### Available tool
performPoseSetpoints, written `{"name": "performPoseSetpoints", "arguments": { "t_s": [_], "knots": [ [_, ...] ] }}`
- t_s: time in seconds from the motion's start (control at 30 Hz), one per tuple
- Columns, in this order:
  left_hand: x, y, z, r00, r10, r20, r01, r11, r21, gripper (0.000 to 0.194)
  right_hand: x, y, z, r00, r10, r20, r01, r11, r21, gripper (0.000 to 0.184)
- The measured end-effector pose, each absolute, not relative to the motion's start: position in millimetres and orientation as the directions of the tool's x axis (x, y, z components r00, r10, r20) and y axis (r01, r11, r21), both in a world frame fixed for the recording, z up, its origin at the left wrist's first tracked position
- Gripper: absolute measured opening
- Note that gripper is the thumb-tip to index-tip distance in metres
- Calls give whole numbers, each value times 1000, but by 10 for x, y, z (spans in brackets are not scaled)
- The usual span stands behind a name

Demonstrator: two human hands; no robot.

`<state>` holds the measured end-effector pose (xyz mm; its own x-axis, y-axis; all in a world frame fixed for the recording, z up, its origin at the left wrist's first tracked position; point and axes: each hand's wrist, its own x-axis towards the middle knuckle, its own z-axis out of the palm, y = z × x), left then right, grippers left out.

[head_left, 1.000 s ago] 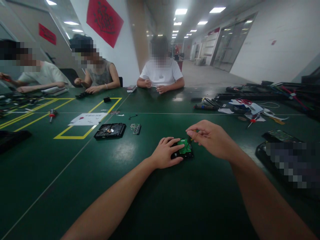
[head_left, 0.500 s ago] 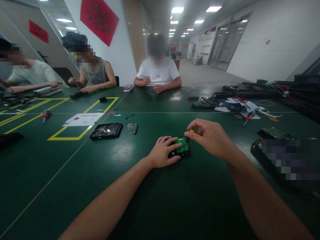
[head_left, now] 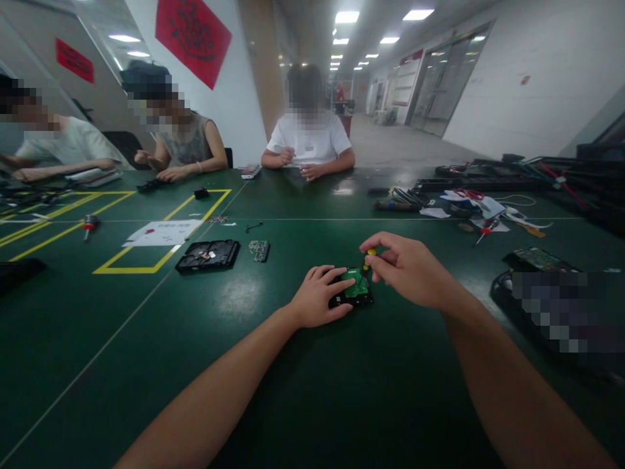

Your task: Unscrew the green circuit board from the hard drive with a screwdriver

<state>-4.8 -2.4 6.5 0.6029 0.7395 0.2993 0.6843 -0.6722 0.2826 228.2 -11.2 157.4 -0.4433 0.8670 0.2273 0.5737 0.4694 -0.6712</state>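
In front of me a hard drive (head_left: 355,283) lies flat on the green table, its green circuit board facing up. My left hand (head_left: 316,298) rests over the drive's left side with the fingers spread out, steadying it. A small screwdriver (head_left: 369,258) with a yellow and black handle stands nearly upright over the board's right part. Its handle is pinched between the thumb and fingers of my right hand (head_left: 403,267). The tip of the screwdriver is too small to make out against the board.
To the left lie a black drive casing (head_left: 208,255) and a loose circuit board (head_left: 258,251). A paper sheet (head_left: 163,232) and a red screwdriver (head_left: 90,225) are farther left. Cables and tools (head_left: 481,207) clutter the right. Several people (head_left: 307,140) sit across the table.
The fingers of my right hand have shifted on the screwdriver handle, and more of its yellow part shows. My left hand and the hard drive have stayed in place.
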Motion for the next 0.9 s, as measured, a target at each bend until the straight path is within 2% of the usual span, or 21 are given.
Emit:
{"name": "performPoseSetpoints", "arguments": {
  "t_s": [0.2,0.27,0.37,0.47,0.53,0.67,0.73,0.8,0.9],
  "knots": [
    [-55,-32,99,612,735,292,681,-677,279,67,2299,-53,1558,-464,826,320,606,559,-566,16],
    [-55,-34,107,610,738,287,681,-674,285,67,2311,-45,1562,-482,813,328,586,577,-569,15],
    [-53,-34,103,604,745,282,688,-667,287,66,2337,-48,1575,-493,825,278,562,545,-622,26],
    [-52,-30,90,607,742,284,688,-670,280,67,2352,-58,1592,-491,841,229,591,514,-622,33],
    [-53,-28,85,607,740,288,687,-672,277,67,2348,-65,1598,-486,845,222,607,509,-611,30],
    [-57,-31,96,611,737,290,685,-675,273,67,2325,-64,1579,-437,853,286,650,519,-555,14],
    [-58,-34,103,615,734,289,683,-679,271,67,2316,-50,1556,-421,853,310,667,522,-531,20],
    [-57,-36,105,612,734,294,683,-678,272,67,2308,-34,1530,-401,862,310,668,507,-545,24],
    [-54,-34,96,608,736,298,684,-676,274,67,2296,-23,1506,-374,887,273,613,457,-644,21]
  ]
}}
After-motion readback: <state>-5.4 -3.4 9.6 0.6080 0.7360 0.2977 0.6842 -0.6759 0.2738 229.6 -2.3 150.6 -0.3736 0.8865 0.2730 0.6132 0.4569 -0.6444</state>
